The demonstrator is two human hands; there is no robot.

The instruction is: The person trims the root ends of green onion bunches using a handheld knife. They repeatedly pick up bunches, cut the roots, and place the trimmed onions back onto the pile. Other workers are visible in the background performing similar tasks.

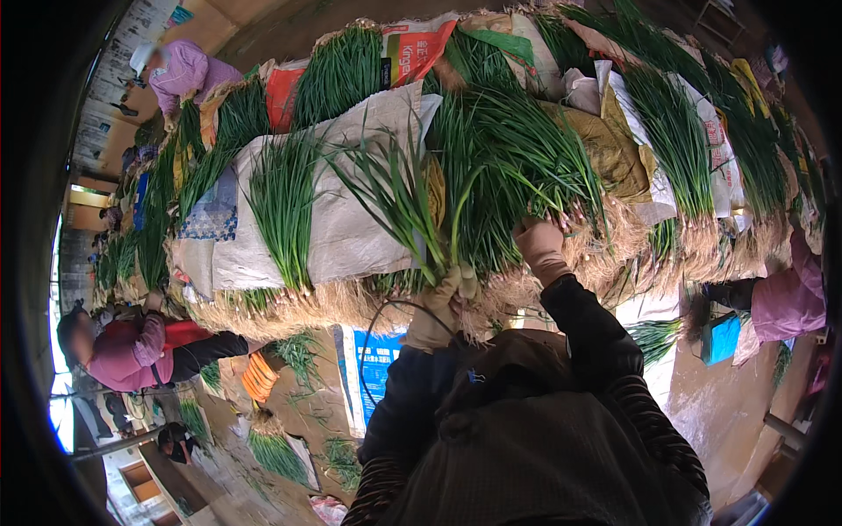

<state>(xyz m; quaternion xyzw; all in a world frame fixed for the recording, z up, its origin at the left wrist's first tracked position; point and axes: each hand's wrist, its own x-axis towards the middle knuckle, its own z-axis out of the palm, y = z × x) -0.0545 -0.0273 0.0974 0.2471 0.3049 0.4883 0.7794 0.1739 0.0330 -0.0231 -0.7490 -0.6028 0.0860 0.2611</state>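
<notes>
My left hand (437,306), in a pale work glove, grips a small bunch of green leafy stalks (421,230) near their base, leaves fanning up and away from me. Gloved too, my right hand (541,246) touches the root end of a large heap of scallion-like plants (520,144); its fingertips are hidden among the stems. Long tan roots (605,230) hang from that heap over the near edge. To the left, a separate bunch of the same plants (283,210) lies on a whitish woven sack (355,191).
More bunches (339,72) and woven sacks (421,49) cover the long pile. One person (191,69) stands across it, another (125,342) at left and a third (789,296) at right. A thin dark cable (368,335) loops by my left wrist. Bundles (276,450) lie on the floor.
</notes>
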